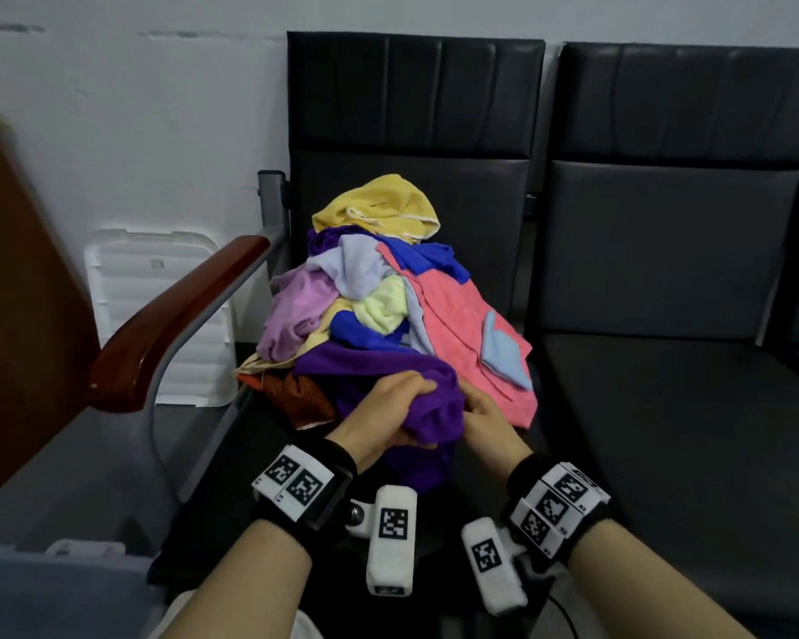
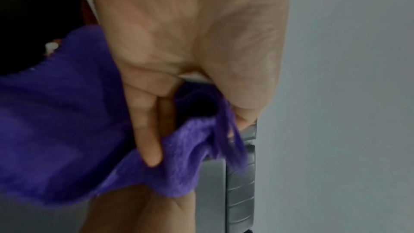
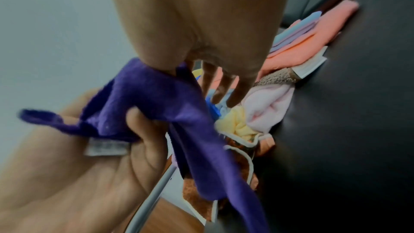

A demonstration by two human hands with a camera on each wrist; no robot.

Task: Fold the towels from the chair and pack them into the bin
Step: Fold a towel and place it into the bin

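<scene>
Black padded chair (image 1: 416,186) with wood-topped armrest (image 1: 171,315) on its left side; a second black seat (image 1: 674,251) adjoins on the right. White ribbed plastic panel (image 1: 158,311) leans against the wall, beyond the armrest.

Pile of towels (image 1: 388,292) heaped on the chair seat, directly beyond the fingers of both hands. Yellow towel (image 1: 379,205) sits on top, farthest from the fingers. Pink towel (image 1: 462,334) drapes down the pile's right side, just beyond the right-hand fingers, with a small light-blue cloth (image 1: 503,352) lying on it. Lilac towel (image 1: 301,311) on the left side, beyond the left-hand fingers. Rust-brown towel (image 1: 301,398) at the pile's base, just left of the left hand.

Purple towel (image 1: 407,385): at the near foot of the pile, bunched between the two hands, one end hanging down below them toward the seat front.

Left hand (image 1: 388,417): fingers (image 2: 147,130) curled into the purple cloth, thumb pressing it from the other side; firm hold. A small white label (image 3: 107,148) on the towel's edge shows against this palm in the right wrist view.

Right hand (image 1: 485,417): thumb and forefinger pinch a fold of the purple towel; remaining fingers (image 3: 237,91) extended, slightly spread, pointing toward the pile.

Marker-tagged bands on both wrists.
</scene>
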